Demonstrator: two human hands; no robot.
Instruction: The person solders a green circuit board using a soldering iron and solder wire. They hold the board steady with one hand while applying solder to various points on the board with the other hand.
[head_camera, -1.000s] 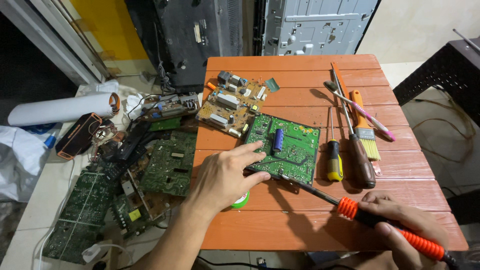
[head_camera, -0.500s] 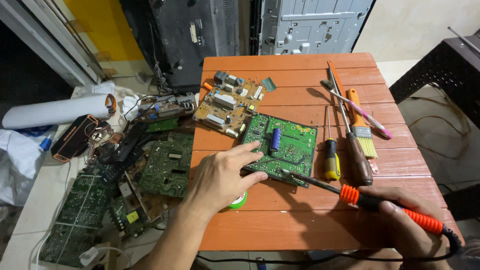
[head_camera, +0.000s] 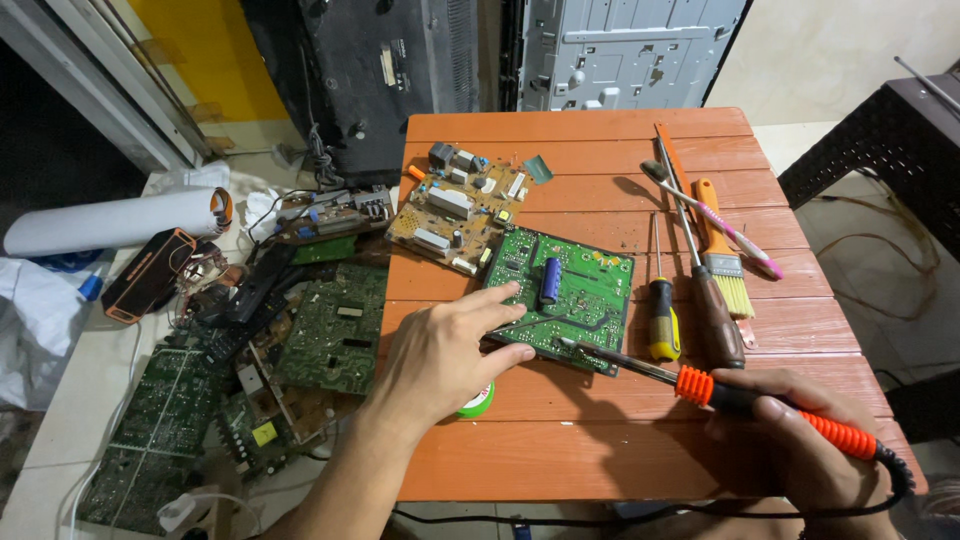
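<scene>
Resting palm-down at the frame's centre, the left hand (head_camera: 440, 350) spreads its fingers loosely, grasping nothing, fingertips pressing the lower left edge of the green circuit board (head_camera: 562, 297) that lies mid-table on the orange table (head_camera: 600, 440). At lower right the right hand (head_camera: 810, 440) is clenched around the orange-handled soldering iron (head_camera: 760, 405), whose metal tip touches the board's lower edge. A green tape roll (head_camera: 478, 402) peeks from under the left palm. Since half a second ago the iron's tip has slid slightly leftward along the board, while the left hand has stayed put
</scene>
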